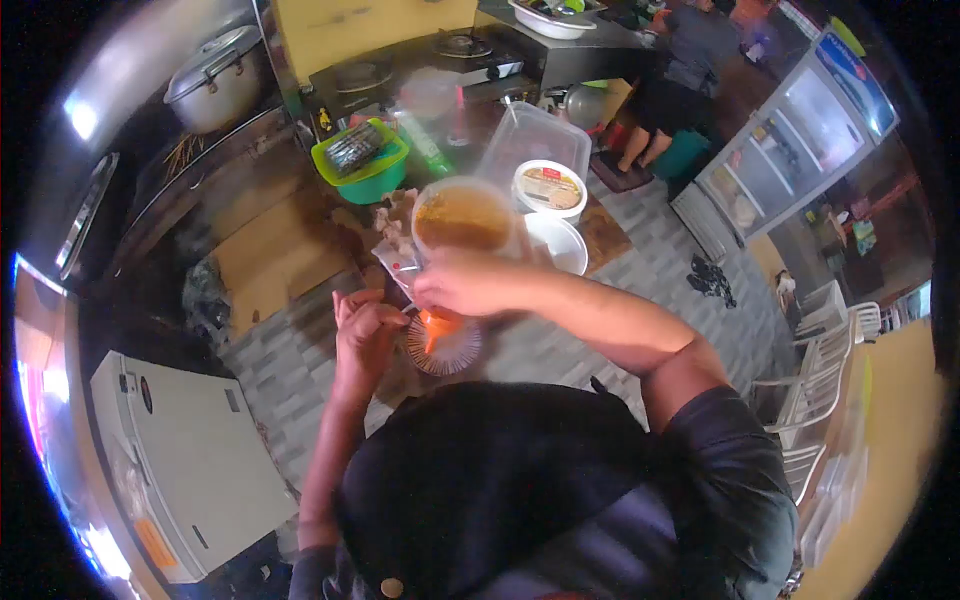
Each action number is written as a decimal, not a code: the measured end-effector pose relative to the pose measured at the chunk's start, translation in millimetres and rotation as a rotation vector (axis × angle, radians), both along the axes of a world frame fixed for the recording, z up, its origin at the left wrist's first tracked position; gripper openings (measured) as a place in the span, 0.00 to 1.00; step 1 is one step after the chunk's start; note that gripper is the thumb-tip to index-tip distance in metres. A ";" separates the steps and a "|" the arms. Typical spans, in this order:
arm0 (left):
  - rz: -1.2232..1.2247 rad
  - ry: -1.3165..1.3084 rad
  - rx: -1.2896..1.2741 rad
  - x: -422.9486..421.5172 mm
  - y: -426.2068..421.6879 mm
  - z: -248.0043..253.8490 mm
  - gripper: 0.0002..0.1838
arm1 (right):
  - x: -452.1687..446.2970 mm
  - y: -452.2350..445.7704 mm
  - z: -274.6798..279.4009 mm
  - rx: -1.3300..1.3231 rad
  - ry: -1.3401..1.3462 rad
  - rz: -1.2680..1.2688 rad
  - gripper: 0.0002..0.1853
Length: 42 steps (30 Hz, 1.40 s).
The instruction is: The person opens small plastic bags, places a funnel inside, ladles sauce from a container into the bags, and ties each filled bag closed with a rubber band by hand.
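My right hand (465, 283) reaches across from the right, its fingers closed just above an orange plastic piece (437, 325); what they pinch is hidden. Beneath the orange piece is a round, clear vessel with a ribbed side (445, 352). My left hand (365, 328) is to the left of it, fingers loosely bent and apart, with nothing visible in them. Beyond my right hand stands a translucent tub (465, 215) with orange-brown contents. A small white packet with a red mark (398, 268) lies between the hands, near pale, lumpy pieces (393, 222).
A white lidded tub (550, 188), a white bowl (556, 240) and a clear plastic box (540, 140) stand at the right. A green basin (365, 165) sits at the back left. Behind are a stove (462, 45) and another person (690, 60). A white chest freezer (200, 450) stands left.
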<state>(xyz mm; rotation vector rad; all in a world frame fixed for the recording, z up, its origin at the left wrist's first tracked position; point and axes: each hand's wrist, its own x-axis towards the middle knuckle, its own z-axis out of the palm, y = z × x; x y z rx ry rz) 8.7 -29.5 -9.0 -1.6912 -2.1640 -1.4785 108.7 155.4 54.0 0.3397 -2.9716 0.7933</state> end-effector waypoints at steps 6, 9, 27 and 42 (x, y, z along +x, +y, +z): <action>0.292 0.137 -0.094 4.8 -0.6 -11.8 0.12 | 4.7 -20.0 -17.6 -0.343 -0.112 -0.208 0.07; 0.230 -0.140 -0.133 -1.9 0.5 -22.8 0.09 | 7.8 -42.1 -22.4 -0.148 0.117 -0.231 0.05; 0.056 -0.826 -0.215 -3.1 14.1 0.1 0.08 | 14.5 -44.7 -26.9 0.241 0.540 0.015 0.04; 0.116 0.233 -0.224 -5.5 16.0 70.5 0.05 | -0.4 -21.2 -20.6 -0.093 0.468 -0.083 0.17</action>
